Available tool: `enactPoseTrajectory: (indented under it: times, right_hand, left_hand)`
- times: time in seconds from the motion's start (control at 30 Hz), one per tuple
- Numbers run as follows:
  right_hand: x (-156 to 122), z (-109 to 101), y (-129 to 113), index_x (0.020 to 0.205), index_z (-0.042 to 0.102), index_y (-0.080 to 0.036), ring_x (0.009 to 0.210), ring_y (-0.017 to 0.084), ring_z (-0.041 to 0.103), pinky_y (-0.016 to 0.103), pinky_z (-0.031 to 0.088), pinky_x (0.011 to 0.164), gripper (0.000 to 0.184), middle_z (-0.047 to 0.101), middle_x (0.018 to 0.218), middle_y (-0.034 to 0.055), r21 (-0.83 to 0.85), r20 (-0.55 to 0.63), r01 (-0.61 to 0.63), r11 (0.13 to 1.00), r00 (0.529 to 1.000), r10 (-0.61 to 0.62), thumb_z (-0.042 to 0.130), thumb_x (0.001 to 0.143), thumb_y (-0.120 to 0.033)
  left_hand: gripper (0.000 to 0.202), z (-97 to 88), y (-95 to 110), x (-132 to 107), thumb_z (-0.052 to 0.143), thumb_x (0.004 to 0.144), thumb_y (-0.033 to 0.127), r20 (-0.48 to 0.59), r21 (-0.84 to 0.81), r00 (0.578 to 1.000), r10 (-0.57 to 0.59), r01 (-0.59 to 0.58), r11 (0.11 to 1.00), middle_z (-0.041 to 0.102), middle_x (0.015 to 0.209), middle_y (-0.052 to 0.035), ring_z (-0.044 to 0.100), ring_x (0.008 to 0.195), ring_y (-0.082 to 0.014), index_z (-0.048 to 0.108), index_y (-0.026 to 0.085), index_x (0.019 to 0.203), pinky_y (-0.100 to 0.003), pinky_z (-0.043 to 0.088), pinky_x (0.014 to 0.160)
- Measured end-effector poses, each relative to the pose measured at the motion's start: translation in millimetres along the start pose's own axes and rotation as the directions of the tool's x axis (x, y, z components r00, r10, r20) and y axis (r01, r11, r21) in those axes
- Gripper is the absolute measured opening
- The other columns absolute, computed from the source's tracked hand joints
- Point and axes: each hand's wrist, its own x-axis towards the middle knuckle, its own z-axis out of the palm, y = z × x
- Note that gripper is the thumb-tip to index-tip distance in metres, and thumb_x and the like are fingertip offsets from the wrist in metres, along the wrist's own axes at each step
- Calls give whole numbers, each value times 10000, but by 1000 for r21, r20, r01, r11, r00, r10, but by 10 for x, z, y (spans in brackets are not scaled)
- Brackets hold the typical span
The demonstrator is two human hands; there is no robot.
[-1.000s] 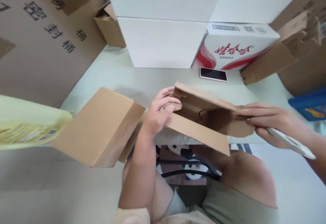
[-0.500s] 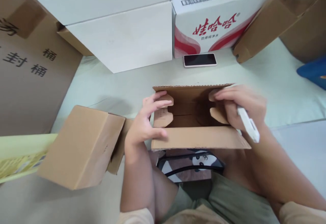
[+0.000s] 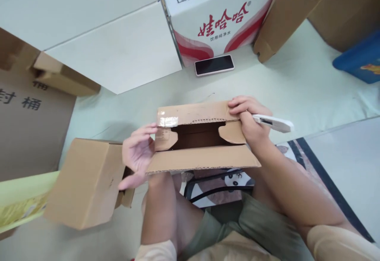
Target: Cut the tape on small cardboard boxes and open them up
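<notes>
A brown cardboard box point(image 3: 204, 158) stands in front of me with its top open and a dark inside. Its two small side flaps are bent in, the far flap point(image 3: 196, 112) leans inward, and the near flap slopes toward me. Old clear tape shines at the far flap's left end. My right hand point(image 3: 251, 120) grips a white utility knife point(image 3: 277, 124) in its palm, while its fingertips rest on the far flap's right end. At the left side of the box is my left hand point(image 3: 137, 154), fingers and thumb spread, fingertips by the box's far left corner.
Another brown box point(image 3: 84, 181) lies to my left beside a pale yellow-green object point(image 3: 26, 197). Across the light green surface are a phone point(image 3: 214, 65), a white carton with red lettering point(image 3: 222, 23), a large white box point(image 3: 118, 51) and a blue container point(image 3: 359, 57) at right.
The far flap has come down inward under my right hand's fingers. My left hand has slid off the left flaps and spread outward. My view has shifted right.
</notes>
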Motion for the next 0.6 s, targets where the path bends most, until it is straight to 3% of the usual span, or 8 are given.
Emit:
enactPoseTrajectory:
  times: [0.07,0.17,0.23,0.3,0.37,0.43,0.53,0.6]
  right_hand:
    - [-5,-3,7,619,677,-279,867,247,771,495,615,905,269,813,833,9,3,10,-42,999,999,42,531,781,-121]
    - [-13,-19,0,651,697,-279,894,240,780,491,618,936,277,825,875,8,15,53,-37,999,998,36,516,789,-121]
    - [-17,-28,-8,682,708,-278,924,235,785,483,620,956,274,831,911,9,28,90,-31,999,996,29,514,810,-133]
    - [-21,-34,-11,720,719,-277,963,234,787,472,621,970,264,835,951,15,36,126,-56,998,991,51,515,833,-154]
    - [-28,-42,4,786,733,-275,1010,236,785,458,618,977,242,835,1004,25,46,121,-94,994,989,88,523,856,-179]
    - [-33,-57,47,874,739,-271,1060,238,773,439,613,966,214,827,1063,40,57,52,-126,990,991,123,537,870,-198]
    - [-35,-84,157,934,721,-259,1035,232,761,407,613,903,209,810,1035,49,40,-56,-237,971,970,239,531,870,-200]
    - [-43,-77,222,931,723,-248,955,228,764,410,615,874,230,804,954,41,2,45,-333,943,942,333,516,855,-184]
  left_hand:
    - [696,-10,-44,-27,310,891,894,9,-10,992,123,-123,992,650,824,-37,650,775,-239,671,298,894,-481,593,816]
    - [588,-50,-129,-43,545,849,859,116,58,976,184,-192,980,675,908,-21,691,857,-243,659,308,1018,-500,597,888]
    - [442,-83,-147,-20,759,831,660,152,213,984,89,-120,970,717,1023,-34,726,1009,-258,671,283,1044,-525,572,1015]
    - [300,-118,-122,32,794,857,495,225,358,972,-70,-15,933,751,1145,-62,712,1188,-286,716,253,1016,-566,512,1137]
    - [208,-167,-88,101,771,888,440,339,428,917,-212,51,902,778,1176,-69,671,1316,-312,765,240,945,-607,438,1225]
    - [188,-251,-96,165,767,894,429,381,433,879,-289,106,895,803,1141,-61,652,1363,-319,794,243,886,-613,392,1268]
    - [188,-453,-246,218,812,845,434,200,368,910,-362,273,889,808,1156,-58,662,1355,-307,800,247,863,-564,411,1270]
    - [245,-598,-408,220,857,768,460,1,241,899,-437,424,873,806,1146,-60,706,1268,-293,777,242,849,-526,478,1214]
